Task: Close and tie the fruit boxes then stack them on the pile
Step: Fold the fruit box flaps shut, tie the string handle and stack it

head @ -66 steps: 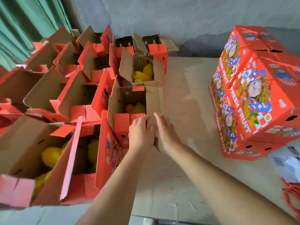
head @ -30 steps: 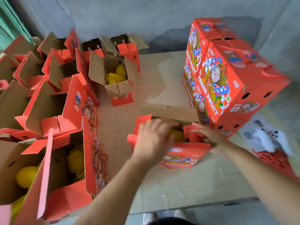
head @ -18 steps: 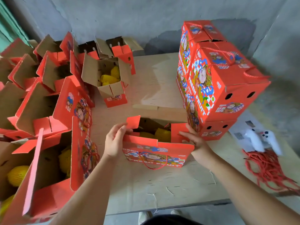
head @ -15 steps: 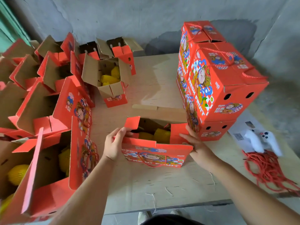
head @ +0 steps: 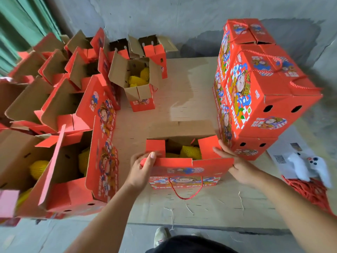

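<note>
An open red fruit box (head: 184, 177) stands on the table in front of me, its flaps up and yellow netted fruit (head: 189, 152) showing inside. A red cord handle hangs on its near face. My left hand (head: 141, 170) pinches the left end of the near flap, thumb on top. My right hand (head: 237, 165) lies against the box's right end, fingers stretched along the right side flap. The pile of closed, tied red boxes (head: 255, 92) rises just right of the box, almost touching it.
Several open red boxes (head: 73, 110) with raised flaps crowd the left half of the wooden table (head: 182, 84); one at the front left (head: 60, 172) holds yellow fruit. Red cord (head: 310, 192), a white controller (head: 308, 167) and paper lie at the right edge. A grey wall stands behind.
I pulled one open box from the left group across to the table's front, beside the pile. Both hands then shifted from its inner flaps to the ends of the near flap.
</note>
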The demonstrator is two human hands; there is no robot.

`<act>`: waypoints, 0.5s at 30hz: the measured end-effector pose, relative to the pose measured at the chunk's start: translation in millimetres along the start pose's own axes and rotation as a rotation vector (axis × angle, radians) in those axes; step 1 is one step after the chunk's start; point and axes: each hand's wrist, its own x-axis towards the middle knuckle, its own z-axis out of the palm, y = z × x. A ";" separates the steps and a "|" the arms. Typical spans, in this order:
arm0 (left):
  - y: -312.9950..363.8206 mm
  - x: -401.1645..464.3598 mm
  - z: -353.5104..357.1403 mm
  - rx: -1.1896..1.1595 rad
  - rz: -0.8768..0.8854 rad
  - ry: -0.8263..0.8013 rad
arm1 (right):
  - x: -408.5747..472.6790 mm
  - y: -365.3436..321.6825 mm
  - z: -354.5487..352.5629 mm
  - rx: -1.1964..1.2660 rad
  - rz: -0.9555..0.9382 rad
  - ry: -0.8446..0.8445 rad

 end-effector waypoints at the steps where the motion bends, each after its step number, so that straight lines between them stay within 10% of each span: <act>1: 0.1 0.8 -2.2 0.018 -0.029 -0.033 | -2.3 -0.7 -1.4 0.090 0.030 -0.006; 7: 22.0 -12.3 4.2 -0.242 -0.047 -0.078 | -24.7 6.2 -3.5 0.549 0.144 -0.101; 15: 10.4 -2.5 10.3 -0.813 -0.184 0.060 | -19.9 -29.0 10.7 0.508 0.092 0.089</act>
